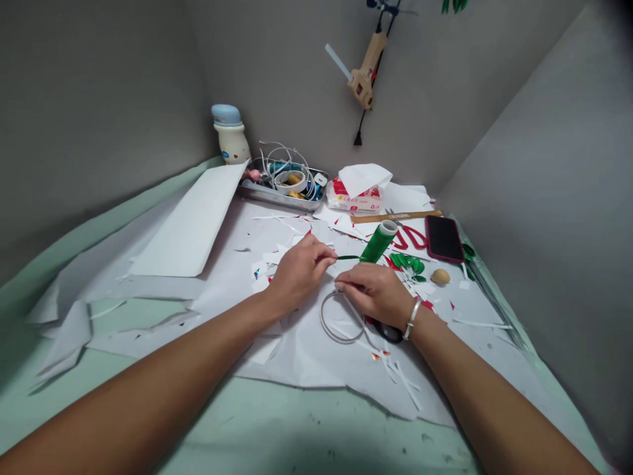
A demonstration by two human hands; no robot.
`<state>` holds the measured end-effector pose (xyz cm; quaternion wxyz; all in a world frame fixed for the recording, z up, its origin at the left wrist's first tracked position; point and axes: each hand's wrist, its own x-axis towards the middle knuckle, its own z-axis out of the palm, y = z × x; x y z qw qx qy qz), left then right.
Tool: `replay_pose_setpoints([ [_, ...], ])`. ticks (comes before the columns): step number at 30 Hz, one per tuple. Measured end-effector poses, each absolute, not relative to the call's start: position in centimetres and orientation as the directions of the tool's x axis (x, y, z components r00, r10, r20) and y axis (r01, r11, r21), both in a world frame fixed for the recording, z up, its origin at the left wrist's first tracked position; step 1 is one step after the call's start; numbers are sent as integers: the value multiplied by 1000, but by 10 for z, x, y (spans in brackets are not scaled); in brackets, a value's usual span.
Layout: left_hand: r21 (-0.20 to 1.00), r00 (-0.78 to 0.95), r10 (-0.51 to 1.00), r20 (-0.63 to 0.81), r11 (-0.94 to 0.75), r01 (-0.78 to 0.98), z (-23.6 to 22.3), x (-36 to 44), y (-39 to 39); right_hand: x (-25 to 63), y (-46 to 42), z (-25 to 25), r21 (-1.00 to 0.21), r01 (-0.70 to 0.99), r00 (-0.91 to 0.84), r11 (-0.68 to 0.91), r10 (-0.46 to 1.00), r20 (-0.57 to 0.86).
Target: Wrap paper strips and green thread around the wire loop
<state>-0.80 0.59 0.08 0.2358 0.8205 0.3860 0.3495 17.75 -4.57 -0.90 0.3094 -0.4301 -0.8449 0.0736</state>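
My left hand is closed in a pinch on the end of a thin green strip. That strip stretches right toward a green spool with a white core, which stands tilted on the paper. Just below, my right hand has its fingertips pressed together at the top of a thin pale hoop; the exact grip is partly hidden. A black loop-shaped object shows partly under my right hand. Green leaf-like pieces lie beyond the right hand.
White paper covers much of the green table, with scraps scattered about. Behind are a metal tray of supplies, a tissue pack and a bottle. Red-handled scissors and a phone lie right. A glue gun hangs above.
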Motion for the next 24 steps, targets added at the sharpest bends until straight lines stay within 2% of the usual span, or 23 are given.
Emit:
replay_pose_setpoints([
  [3, 501, 541, 739, 401, -672, 546, -4, -7, 4, 175, -49, -4, -310, 699, -434, 645, 726, 533],
  [6, 386, 667, 630, 398, -774, 501, -5, -6, 1, 182, -45, -1, -381, 712, -301, 590, 746, 594],
  [9, 458, 690, 594, 415, -791, 405, -3, -5, 0, 192, -38, -4, -546, 683, -139, 486, 819, 556],
  [12, 618, 606, 668, 432, -708, 341, 1, -6, 1, 196, -33, -11, -619, 656, -157, 433, 880, 449],
  [14, 678, 535, 725, 433, -654, 337, 3, -6, 3, 194, -34, -13, -576, 672, -252, 465, 875, 413],
  [17, 686, 450, 785, 426, -604, 405, 2, -8, 5, 184, -40, -12, -450, 689, -401, 568, 816, 415],
  [19, 630, 443, 786, 430, -613, 477, -1, -8, 6, 178, -45, -8, -363, 694, -448, 621, 768, 458],
  [21, 525, 506, 745, 435, -667, 529, -4, -8, 5, 176, -48, -4, -301, 706, -441, 641, 731, 522],
  [24, 406, 650, 639, 410, -767, 497, -7, -7, 3, 180, -47, 0, -339, 719, -339, 607, 732, 592],
])
